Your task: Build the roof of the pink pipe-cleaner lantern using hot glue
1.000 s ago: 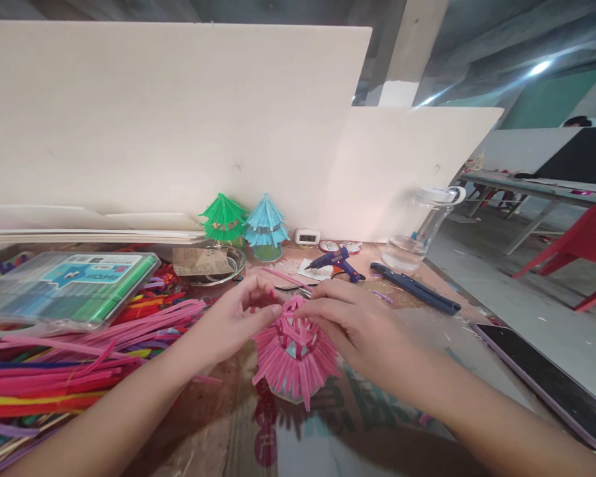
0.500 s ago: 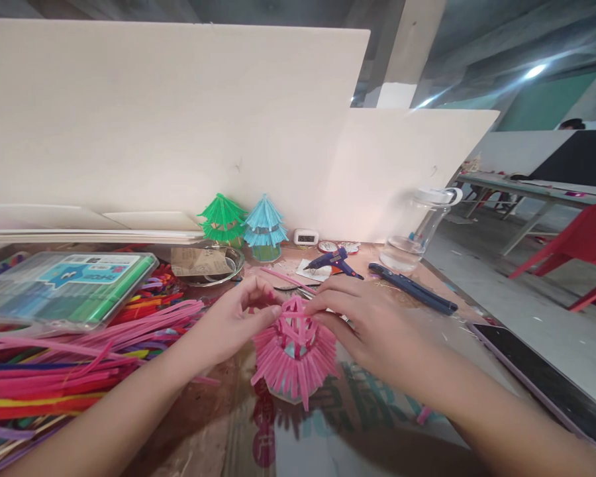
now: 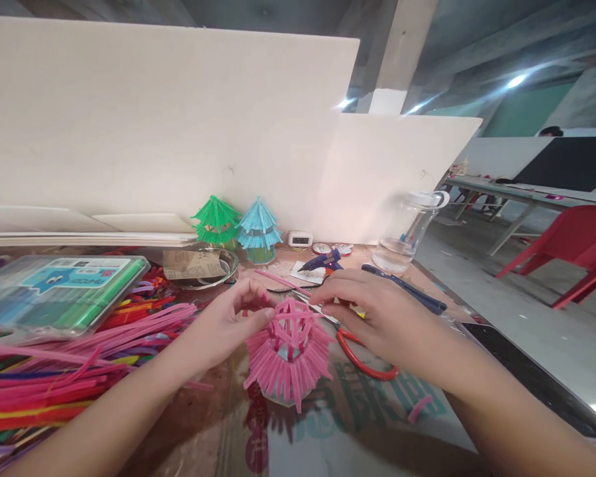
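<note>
A small pink pipe-cleaner pavilion (image 3: pixel 295 371) stands upright in front of me, with a flared lower roof and an open frame of pipe cleaners on top. My left hand (image 3: pixel 233 321) pinches the left side of that upper frame between thumb and fingers; the exact contact is partly hidden. To the right, my right hand (image 3: pixel 367 311) hovers with loosely bent fingers, slightly apart from the frame, and nothing shows in them. A pink strip lies across the frame, its end pointing towards these fingers. Beneath the right hand are red-handled scissors (image 3: pixel 365 364), partly covered.
Pipe cleaners (image 3: pixel 79 371) and a marker case (image 3: pixel 59 291) fill the left. Behind stand a green pavilion (image 3: pixel 216 218), a blue pavilion (image 3: pixel 259 228), a small clock (image 3: pixel 300 238), a glue gun (image 3: pixel 320 263) and a water bottle (image 3: pixel 404 232). Pliers (image 3: pixel 412 291) and a phone (image 3: pixel 526 371) lie right.
My right hand has drawn back a little to the right from the upper frame, and the scissors' red handles now show. My left hand stays at the frame. The whole view has shifted slightly.
</note>
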`<state>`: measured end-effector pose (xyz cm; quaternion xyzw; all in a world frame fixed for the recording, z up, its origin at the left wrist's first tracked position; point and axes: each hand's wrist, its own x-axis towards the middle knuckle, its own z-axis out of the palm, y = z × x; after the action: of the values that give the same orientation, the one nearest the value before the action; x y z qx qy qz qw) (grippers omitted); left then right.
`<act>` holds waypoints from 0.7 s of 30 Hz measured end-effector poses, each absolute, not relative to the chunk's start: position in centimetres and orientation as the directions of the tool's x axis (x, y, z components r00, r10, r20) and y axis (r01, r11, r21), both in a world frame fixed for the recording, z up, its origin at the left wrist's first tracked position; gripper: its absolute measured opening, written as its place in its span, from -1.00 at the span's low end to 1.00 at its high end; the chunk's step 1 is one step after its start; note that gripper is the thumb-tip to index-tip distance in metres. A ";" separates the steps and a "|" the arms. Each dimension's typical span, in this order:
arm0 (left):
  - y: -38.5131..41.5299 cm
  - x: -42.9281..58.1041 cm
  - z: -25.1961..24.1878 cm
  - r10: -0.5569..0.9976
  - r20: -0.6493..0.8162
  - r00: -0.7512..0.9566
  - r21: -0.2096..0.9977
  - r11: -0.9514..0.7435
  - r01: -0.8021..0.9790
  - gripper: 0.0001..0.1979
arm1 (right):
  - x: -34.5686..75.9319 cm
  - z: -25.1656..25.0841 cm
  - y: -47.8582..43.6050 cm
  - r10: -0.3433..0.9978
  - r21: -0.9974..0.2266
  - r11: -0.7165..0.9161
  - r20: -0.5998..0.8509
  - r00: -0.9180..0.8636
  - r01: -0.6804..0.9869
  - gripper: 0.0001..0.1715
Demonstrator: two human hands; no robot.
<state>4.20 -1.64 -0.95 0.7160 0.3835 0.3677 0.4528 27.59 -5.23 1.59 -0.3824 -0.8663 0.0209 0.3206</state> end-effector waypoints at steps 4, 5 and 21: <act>-1.6 4.1 -1.0 0.875 0.204 0.439 0.929 -0.315 0.196 -0.81 | 27.5 1.8 -5.3 0.684 -0.318 0.719 0.478 -0.551 0.618 -0.77; -1.6 4.1 -1.1 0.874 0.210 0.437 0.928 -0.319 0.193 -0.82 | 27.4 1.8 -5.3 0.689 -0.319 0.717 0.458 -0.561 0.620 -0.76; -1.6 4.1 -1.1 0.867 0.218 0.448 0.917 -0.339 0.210 -0.84 | 26.8 1.4 -5.3 0.692 -0.340 0.711 0.490 -0.530 0.615 -0.83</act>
<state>4.14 -1.63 -1.07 0.7284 0.3697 0.3729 0.4401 26.84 -5.33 1.42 -0.3749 -0.8723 0.0625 0.3078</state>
